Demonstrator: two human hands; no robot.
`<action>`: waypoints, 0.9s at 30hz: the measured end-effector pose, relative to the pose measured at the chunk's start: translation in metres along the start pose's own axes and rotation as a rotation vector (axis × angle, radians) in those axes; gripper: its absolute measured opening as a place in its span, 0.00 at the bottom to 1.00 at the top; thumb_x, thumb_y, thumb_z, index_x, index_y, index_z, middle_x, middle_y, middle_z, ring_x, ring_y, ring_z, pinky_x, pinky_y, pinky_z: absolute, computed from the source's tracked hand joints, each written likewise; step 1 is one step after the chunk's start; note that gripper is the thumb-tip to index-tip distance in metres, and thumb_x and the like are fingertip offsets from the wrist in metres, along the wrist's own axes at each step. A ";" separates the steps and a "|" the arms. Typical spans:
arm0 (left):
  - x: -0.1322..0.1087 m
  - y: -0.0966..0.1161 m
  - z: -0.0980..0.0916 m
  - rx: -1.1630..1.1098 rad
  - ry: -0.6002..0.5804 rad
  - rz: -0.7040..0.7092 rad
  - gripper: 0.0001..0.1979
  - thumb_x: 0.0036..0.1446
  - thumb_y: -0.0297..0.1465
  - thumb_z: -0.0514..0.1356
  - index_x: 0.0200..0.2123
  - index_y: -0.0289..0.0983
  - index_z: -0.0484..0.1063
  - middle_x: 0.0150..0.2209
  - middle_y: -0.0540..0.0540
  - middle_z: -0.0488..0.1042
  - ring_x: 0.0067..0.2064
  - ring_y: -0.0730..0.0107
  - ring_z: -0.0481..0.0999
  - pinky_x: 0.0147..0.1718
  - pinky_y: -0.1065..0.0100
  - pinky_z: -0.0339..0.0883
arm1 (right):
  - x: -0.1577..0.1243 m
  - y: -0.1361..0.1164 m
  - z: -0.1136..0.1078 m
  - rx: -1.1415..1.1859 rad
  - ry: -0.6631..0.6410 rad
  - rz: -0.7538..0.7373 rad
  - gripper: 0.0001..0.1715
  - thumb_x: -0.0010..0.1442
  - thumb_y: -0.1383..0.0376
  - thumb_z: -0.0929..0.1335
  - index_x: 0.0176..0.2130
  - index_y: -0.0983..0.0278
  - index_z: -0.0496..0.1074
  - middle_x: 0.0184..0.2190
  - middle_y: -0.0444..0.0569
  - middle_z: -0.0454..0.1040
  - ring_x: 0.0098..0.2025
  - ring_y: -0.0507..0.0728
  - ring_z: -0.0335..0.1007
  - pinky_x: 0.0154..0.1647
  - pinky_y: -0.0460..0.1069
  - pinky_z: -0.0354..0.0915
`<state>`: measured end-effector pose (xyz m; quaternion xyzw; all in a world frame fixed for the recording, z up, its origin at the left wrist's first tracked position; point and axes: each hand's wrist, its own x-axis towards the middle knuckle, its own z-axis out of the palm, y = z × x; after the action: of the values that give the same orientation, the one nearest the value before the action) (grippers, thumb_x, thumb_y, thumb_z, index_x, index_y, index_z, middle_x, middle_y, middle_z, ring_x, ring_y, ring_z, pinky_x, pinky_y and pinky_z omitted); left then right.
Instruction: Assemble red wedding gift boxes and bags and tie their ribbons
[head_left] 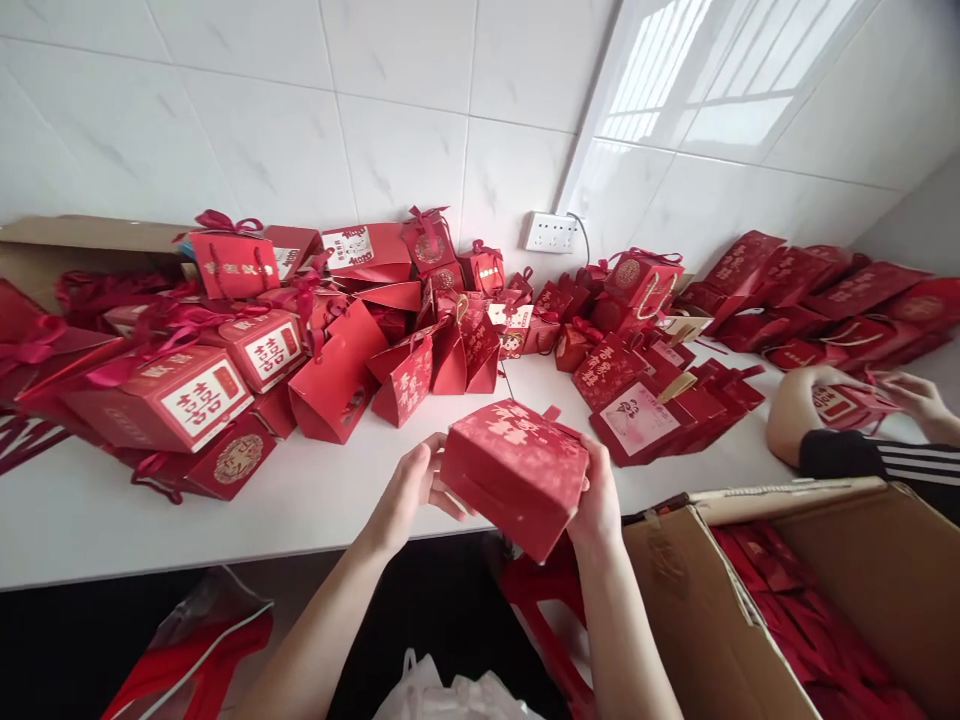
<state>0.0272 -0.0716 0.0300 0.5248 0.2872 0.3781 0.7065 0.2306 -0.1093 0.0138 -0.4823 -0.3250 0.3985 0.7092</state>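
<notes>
I hold a red gift box (517, 470) with a pale flower print above the front edge of the white table (315, 500). My left hand (416, 490) grips its left end, fingers curled against the side. My right hand (596, 500) wraps round its right end from behind. The box is tilted, its bottom toward me. Beyond it lie many folded and assembled red gift boxes (187, 395) with ribbons and gold or white labels.
A cardboard carton (750, 600) with flat red boxes inside stands at lower right. Another person's hands (900, 395) handle a red box at the right. Flat red boxes (825, 290) pile at back right. A wall socket (551, 232) sits behind. Plastic bags lie below the table.
</notes>
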 end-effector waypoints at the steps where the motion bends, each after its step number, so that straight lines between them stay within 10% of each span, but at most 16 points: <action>1: 0.002 -0.003 0.000 0.035 -0.026 -0.024 0.36 0.51 0.62 0.52 0.45 0.36 0.67 0.37 0.41 0.79 0.30 0.60 0.80 0.24 0.65 0.75 | -0.001 -0.001 -0.007 0.010 0.048 -0.005 0.27 0.55 0.48 0.68 0.19 0.60 0.56 0.12 0.35 0.47 0.13 0.47 0.45 0.12 0.43 0.51; 7: 0.012 -0.021 0.009 0.072 -0.341 -0.087 0.31 0.52 0.45 0.65 0.55 0.39 0.63 0.57 0.39 0.70 0.57 0.50 0.70 0.54 0.57 0.67 | -0.025 -0.018 -0.045 -0.287 0.165 -0.349 0.26 0.56 0.49 0.70 0.21 0.63 0.59 0.17 0.38 0.56 0.18 0.47 0.48 0.18 0.43 0.50; 20: 0.022 -0.056 0.069 0.080 -0.697 -0.099 0.28 0.50 0.38 0.68 0.51 0.42 0.60 0.55 0.39 0.69 0.54 0.55 0.72 0.52 0.56 0.68 | -0.082 -0.055 -0.097 -0.469 0.424 -0.453 0.23 0.57 0.48 0.69 0.25 0.62 0.65 0.20 0.40 0.62 0.21 0.49 0.55 0.21 0.44 0.56; 27: 0.032 -0.071 0.109 0.081 -0.768 0.003 0.29 0.48 0.33 0.69 0.52 0.41 0.60 0.54 0.37 0.68 0.58 0.50 0.69 0.53 0.53 0.68 | -0.161 -0.050 -0.136 -0.717 0.216 -0.320 0.30 0.56 0.59 0.72 0.57 0.56 0.64 0.55 0.53 0.68 0.57 0.64 0.66 0.54 0.55 0.68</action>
<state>0.1491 -0.1134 -0.0076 0.6560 0.0155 0.1437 0.7408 0.2826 -0.3190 0.0042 -0.6813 -0.4380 0.0916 0.5793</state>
